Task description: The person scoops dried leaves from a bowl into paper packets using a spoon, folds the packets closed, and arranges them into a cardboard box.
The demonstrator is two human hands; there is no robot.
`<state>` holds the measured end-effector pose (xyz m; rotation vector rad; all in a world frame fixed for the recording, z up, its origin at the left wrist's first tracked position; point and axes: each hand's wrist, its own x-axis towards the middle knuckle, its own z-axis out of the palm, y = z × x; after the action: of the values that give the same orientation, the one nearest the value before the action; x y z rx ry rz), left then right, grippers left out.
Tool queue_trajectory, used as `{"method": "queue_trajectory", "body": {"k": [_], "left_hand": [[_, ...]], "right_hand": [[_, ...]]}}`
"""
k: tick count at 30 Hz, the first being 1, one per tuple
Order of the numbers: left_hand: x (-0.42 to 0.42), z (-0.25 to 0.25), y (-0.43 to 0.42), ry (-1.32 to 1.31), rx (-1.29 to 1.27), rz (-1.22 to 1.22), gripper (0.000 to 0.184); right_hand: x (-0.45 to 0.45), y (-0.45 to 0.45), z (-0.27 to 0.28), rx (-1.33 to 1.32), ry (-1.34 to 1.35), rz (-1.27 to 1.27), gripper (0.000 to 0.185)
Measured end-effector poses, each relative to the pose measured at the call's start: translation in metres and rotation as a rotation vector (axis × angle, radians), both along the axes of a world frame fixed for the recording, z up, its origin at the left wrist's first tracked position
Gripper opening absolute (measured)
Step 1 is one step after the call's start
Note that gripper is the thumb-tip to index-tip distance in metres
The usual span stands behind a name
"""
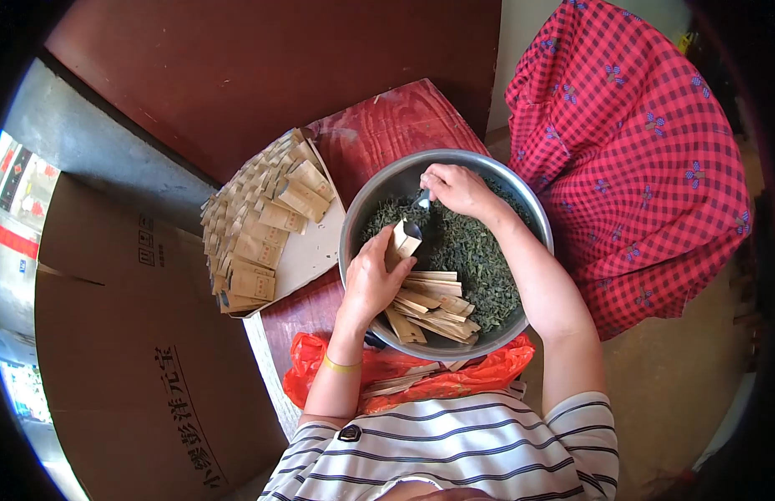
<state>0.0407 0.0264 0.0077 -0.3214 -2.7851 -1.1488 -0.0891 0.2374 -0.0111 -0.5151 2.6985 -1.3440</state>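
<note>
A wide metal basin point(539, 219) holds dark green dried leaves point(475, 259) that look like tea. My left hand point(372, 280) grips a small brown paper packet point(404, 240), its mouth open, over the left part of the basin. My right hand point(464, 190) is closed around the handle of a small metal spoon point(421, 199), just above the packet; the spoon's bowl is partly hidden. Flat brown paper packets point(437, 305) lie in a loose pile on the leaves at the basin's near side, below my left hand.
Many filled packets point(270, 221) stand in rows on a shallow cardboard tray point(314, 255), left on the red wooden table point(400, 117). A red plastic bag point(487, 367) with more flat packets sits against my body. A large cardboard box point(128, 334) stands left; red checked cloth point(629, 167) hangs right.
</note>
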Motion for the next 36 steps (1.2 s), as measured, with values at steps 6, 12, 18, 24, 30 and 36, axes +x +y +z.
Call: {"method": "queue_trajectory", "body": {"k": [6,12,18,24,30,36], "left_hand": [[0.000,-0.002,-0.001,-0.010,0.006,0.020,0.065],[0.000,-0.002,0.000,0.003,0.000,0.043,0.066],[-0.002,-0.002,0.000,-0.100,0.038,0.061,0.064],[-0.003,-0.008,-0.001,0.013,0.032,0.042,0.065],[-0.002,-0.005,0.000,0.006,0.041,0.042,0.062],[-0.002,-0.006,0.000,-0.008,0.038,0.057,0.061]], "right_hand": [[0.000,0.012,0.018,-0.165,0.080,-0.131,0.037],[0.024,-0.005,0.035,-0.261,0.308,-0.071,0.034],[0.045,-0.023,0.050,-0.045,0.846,0.100,0.019],[0.043,-0.013,0.060,-0.028,0.980,0.069,0.015],[0.024,-0.005,0.034,0.166,0.711,-0.149,0.019],[0.016,-0.008,0.001,0.437,0.466,-0.121,0.025]]}}
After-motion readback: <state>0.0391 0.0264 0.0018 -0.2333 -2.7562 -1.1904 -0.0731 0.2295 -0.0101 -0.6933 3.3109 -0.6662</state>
